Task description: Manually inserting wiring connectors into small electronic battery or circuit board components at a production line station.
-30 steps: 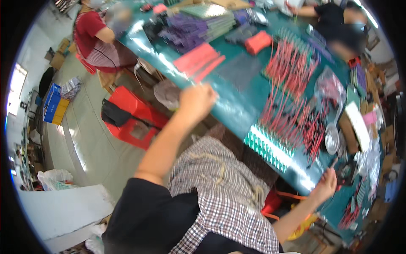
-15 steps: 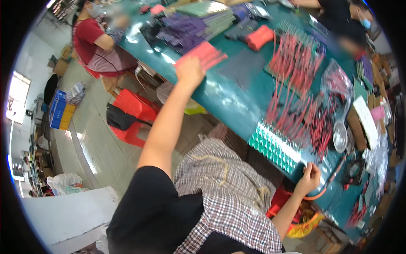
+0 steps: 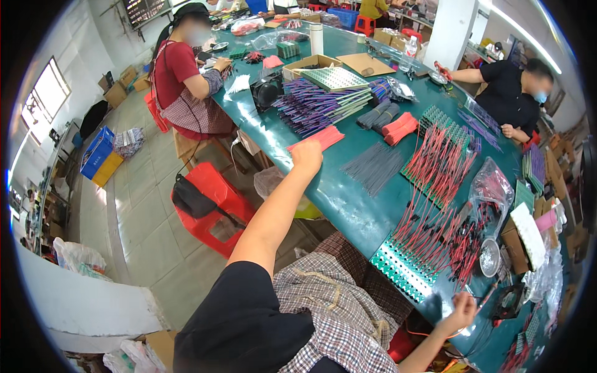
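Observation:
My left hand (image 3: 308,156) is closed over the near end of a flat bundle of thin red wires (image 3: 324,138) at the table's left edge; its fingertips are hidden. Low on the right, my right hand (image 3: 460,313) hovers by the table edge, its fingers pinched together and slightly blurred. What it pinches, if anything, cannot be made out. Beside it lies a green circuit board panel (image 3: 398,273) with rows of small parts, and red and black wires (image 3: 429,230) spread beyond it. A pen-like tool with a cord (image 3: 487,295) is just right of that hand.
On the teal table (image 3: 354,202) are loose dark wires (image 3: 373,168), a tied red bundle (image 3: 401,127), a stack of purple strips (image 3: 320,105) and a metal strainer (image 3: 489,258). Two co-workers sit at the far left (image 3: 180,74) and far right (image 3: 513,93). A red stool (image 3: 214,211) stands left.
The view has tilted up, showing more of the far table. My left hand stays at the red wires, which now appear lower on the table. My right hand remains near the board panel.

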